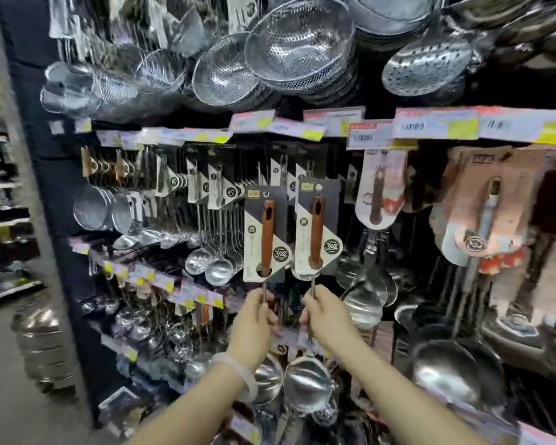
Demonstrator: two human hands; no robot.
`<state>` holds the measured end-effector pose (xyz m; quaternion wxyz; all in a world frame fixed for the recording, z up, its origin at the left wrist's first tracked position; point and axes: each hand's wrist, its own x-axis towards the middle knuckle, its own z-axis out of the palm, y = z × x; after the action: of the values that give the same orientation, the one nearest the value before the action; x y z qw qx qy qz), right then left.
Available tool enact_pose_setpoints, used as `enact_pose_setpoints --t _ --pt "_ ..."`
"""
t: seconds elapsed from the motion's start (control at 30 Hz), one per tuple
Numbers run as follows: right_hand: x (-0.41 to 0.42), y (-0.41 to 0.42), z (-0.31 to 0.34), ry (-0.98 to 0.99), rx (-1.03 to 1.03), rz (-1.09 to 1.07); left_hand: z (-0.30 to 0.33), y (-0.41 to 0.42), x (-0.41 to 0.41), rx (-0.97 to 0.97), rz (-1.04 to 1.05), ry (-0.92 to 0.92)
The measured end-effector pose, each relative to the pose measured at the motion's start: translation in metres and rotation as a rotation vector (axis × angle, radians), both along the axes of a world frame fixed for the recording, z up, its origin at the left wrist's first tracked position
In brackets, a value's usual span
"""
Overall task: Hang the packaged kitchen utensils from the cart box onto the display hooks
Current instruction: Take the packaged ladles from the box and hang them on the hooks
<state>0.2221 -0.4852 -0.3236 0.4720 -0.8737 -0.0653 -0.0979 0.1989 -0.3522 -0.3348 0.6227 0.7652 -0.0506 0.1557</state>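
Left hand (254,319) and right hand (326,316) each grip a metal stem — left packaged ladle (265,232) and right packaged ladle (316,229) rise directly above the fists.

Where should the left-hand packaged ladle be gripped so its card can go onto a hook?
Probably on the bare metal shaft just below the card, coming from underneath, as the left hand does. The packaged ladle stands upright with its card's hang hole at the top, so a low grip leaves that end free for the hook.
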Motion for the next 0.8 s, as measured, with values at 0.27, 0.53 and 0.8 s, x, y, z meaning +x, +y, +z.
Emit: enact_pose_setpoints --t 0.27,0.53,0.8 --pt "0.041 -0.013 0.028 -0.016 0.02 -0.153 -0.005 -0.006 0.047 -0.018 -0.056 0.015" --pt "0.066 -0.009 0.054 -0.109 -0.038 -0.25 -0.006 -0.003 0.089 -0.044 -0.099 -0.042" --pt "0.082 0.001 0.086 -0.159 0.04 -0.424 -0.003 0.015 0.124 -0.004 -0.276 -0.054"
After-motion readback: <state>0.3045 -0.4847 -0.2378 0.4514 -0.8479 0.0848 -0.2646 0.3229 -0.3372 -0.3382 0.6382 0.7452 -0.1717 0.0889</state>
